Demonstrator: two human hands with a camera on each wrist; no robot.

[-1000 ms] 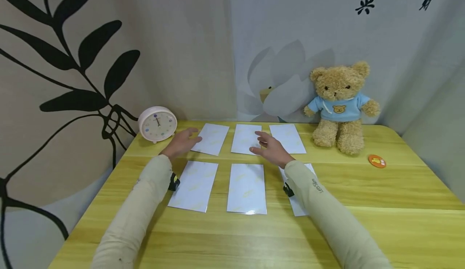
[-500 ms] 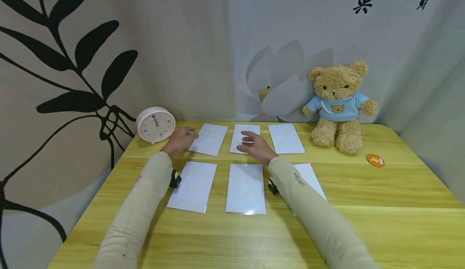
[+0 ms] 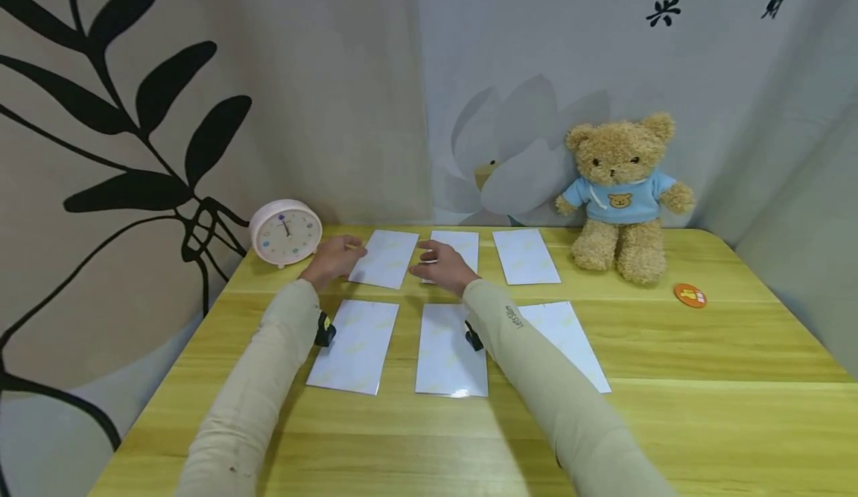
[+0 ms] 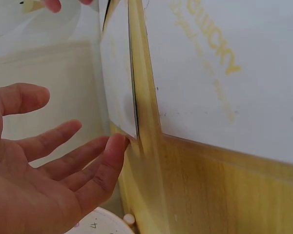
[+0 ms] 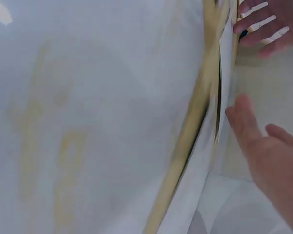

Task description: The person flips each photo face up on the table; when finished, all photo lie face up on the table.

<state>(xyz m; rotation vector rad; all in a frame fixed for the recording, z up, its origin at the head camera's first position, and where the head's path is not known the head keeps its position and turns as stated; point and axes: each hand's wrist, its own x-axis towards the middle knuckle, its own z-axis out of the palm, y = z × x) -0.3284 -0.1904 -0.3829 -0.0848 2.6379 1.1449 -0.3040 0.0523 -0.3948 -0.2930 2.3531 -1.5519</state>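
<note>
White photo-paper-like sheets with faint yellow lettering lie in two rows of three. At the left edge of the back left sheet (image 3: 387, 258) is my left hand (image 3: 335, 260), its fingers loosely spread and a fingertip right at the paper's corner in the left wrist view. Over the back middle sheet (image 3: 465, 247) reaches my right hand (image 3: 444, 267), hiding part of it, with fingers pointing left toward the back left sheet. Neither hand holds anything. Below the right wrist lies the front middle sheet (image 3: 439, 363), and beside the left wrist the front left sheet (image 3: 358, 344).
The back right sheet (image 3: 527, 257) and front right sheet (image 3: 566, 337) lie on the wooden table (image 3: 375, 437). A round pink clock (image 3: 287, 233) stands behind the left hand. A teddy bear (image 3: 620, 199) and an orange disc (image 3: 690, 295) are at the right.
My right hand has moved left, from between the back middle and back right sheets to the back middle sheet's left side. The left hand has stayed nearly in place.
</note>
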